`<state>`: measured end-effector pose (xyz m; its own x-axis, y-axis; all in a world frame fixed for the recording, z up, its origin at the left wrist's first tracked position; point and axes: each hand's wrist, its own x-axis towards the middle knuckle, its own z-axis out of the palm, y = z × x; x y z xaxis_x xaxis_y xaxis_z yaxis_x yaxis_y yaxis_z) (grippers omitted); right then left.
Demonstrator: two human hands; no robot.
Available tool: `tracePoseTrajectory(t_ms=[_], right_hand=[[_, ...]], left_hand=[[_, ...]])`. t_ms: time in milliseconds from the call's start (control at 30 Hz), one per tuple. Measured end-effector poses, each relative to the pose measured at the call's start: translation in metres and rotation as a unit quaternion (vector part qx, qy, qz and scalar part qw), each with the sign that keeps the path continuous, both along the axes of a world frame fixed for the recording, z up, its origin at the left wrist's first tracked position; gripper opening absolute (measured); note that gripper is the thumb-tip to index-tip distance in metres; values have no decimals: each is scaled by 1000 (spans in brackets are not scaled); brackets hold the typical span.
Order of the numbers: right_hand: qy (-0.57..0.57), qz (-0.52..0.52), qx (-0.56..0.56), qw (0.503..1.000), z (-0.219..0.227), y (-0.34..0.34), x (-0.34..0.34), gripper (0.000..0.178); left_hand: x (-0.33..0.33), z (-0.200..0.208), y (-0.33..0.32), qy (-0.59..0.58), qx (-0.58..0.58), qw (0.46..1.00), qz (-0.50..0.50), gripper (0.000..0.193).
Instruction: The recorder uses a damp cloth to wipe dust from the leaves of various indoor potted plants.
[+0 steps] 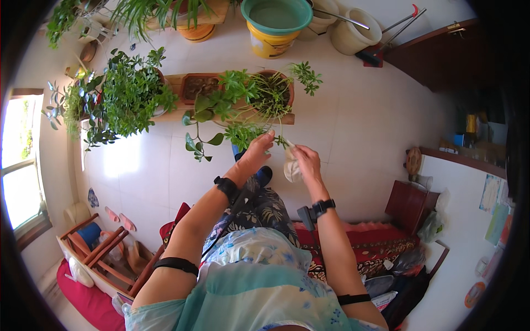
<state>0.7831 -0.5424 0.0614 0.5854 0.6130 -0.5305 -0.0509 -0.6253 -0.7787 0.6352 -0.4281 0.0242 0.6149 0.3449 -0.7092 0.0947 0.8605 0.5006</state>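
Observation:
A leafy potted plant (270, 94) with long bare stems and bright green leaf clusters stands on a wooden bench in front of me. My left hand (256, 153) is at a low leaf cluster (243, 134), its fingers bent together; what lies between them is hidden. To its right, my right hand (307, 161) is closed on a pale cloth (292, 169) that hangs below the fingers. The right fingertips are beside the end of a stem that droops over the bench's near edge. Both hands are close together, below the pot.
Along the wooden bench (176, 117) stand a rectangular brown planter (200, 87) and a bushy plant (130, 94). Behind it are a green basin (276, 15) on a yellow bucket (269, 44) and a pale bin (356, 32). A red-patterned seat (364, 248) is behind me.

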Motion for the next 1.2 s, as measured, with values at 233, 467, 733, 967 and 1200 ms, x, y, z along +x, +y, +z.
tracePoseTrajectory(t_ms=[233, 467, 733, 967, 1200], right_hand=[[212, -183, 110, 954, 47, 40, 6, 29], [73, -71, 148, 984, 20, 173, -12, 32], [-141, 127, -6, 982, -25, 225, -43, 42], [56, 65, 48, 995, 24, 227, -43, 39], [-158, 95, 43, 982, -15, 267, 3, 38]], left_hand=[[-46, -7, 80, -13, -60, 976, 208, 78], [-22, -10, 145, -69, -108, 970, 205, 97], [-5, 14, 167, -64, -110, 982, 139, 90], [-41, -12, 183, -50, -174, 976, 117, 70], [-72, -39, 233, 29, 30, 985, 165, 72]])
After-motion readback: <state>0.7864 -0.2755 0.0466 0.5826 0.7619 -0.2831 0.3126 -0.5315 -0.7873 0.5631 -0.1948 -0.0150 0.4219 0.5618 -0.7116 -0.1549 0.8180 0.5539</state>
